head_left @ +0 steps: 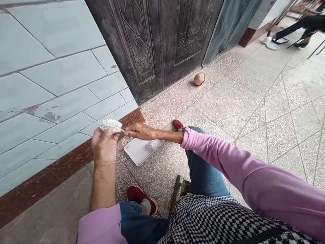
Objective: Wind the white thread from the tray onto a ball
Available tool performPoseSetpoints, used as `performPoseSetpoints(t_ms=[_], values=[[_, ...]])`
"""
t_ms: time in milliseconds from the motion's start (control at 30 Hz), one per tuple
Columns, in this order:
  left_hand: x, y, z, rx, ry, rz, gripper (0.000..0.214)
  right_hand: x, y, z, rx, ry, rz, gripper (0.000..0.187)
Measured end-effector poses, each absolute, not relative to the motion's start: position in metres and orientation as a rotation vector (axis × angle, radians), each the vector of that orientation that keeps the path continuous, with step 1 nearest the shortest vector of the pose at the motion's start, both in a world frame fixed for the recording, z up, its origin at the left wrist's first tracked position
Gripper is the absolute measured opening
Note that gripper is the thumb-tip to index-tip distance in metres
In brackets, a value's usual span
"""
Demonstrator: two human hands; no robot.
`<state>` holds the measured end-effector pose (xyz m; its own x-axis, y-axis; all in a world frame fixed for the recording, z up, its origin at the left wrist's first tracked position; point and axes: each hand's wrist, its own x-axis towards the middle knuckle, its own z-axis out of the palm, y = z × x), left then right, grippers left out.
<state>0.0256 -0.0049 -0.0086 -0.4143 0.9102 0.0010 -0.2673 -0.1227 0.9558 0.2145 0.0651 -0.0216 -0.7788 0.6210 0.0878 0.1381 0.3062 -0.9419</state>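
Note:
My left hand (103, 145) is closed round a shiny white wound bundle (111, 125), which looks like a ball of thread or thin plastic strip, held up at the left in front of the tiled wall. My right hand (141, 131) reaches across from the right, its fingers closed beside the bundle. A thin pale strand (123, 130) shows between the bundle and my right fingertips, which appear to pinch it. Below my right wrist a white tray (135, 151) lies on the floor. On it sits a clear, silvery ball (151, 145), partly under my arm in this view.
A dark carved door (162, 40) stands ahead, with a pinkish ball (199, 79) on the floor before it. A wooden stool (179, 189) is beneath me. At the far right another person's leg (291, 28) shows near a white dish (273, 46).

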Motion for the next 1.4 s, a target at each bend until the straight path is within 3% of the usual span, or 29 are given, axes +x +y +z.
performPoseSetpoints(t_ms=[133, 267, 467, 667, 833, 1000, 1167, 1400], values=[[0.007, 0.003, -0.016, 0.885, 1.481, 1.724, 0.055, 0.219, 0.046, -0.011, -0.546, -2.285, 1.452, 0.034], [0.003, 0.002, -0.019, 1.042, 1.645, 1.492, 0.054, 0.231, 0.062, 0.006, -0.562, -2.15, 1.38, 0.029], [0.019, -0.015, -0.009, 1.05, 1.298, 1.168, 0.062, 0.24, 0.094, 0.006, -0.831, -2.039, 1.305, 0.039], [0.024, -0.014, -0.007, 0.88, 1.223, 1.428, 0.06, 0.227, 0.078, -0.019, -0.764, -2.127, 1.366, 0.036], [0.011, 0.0, -0.014, 0.925, 1.523, 1.649, 0.056, 0.216, 0.05, -0.025, -0.67, -2.351, 1.385, 0.037], [-0.011, 0.006, -0.009, 1.137, 1.754, 1.413, 0.051, 0.224, 0.061, -0.01, -0.61, -2.253, 1.385, 0.03], [-0.012, -0.007, -0.004, 1.23, 1.414, 1.046, 0.053, 0.239, 0.084, 0.008, -0.733, -2.062, 1.368, 0.033], [-0.003, -0.012, -0.009, 1.029, 1.2, 1.31, 0.06, 0.219, 0.08, -0.009, -0.732, -1.829, 1.7, 0.045]])
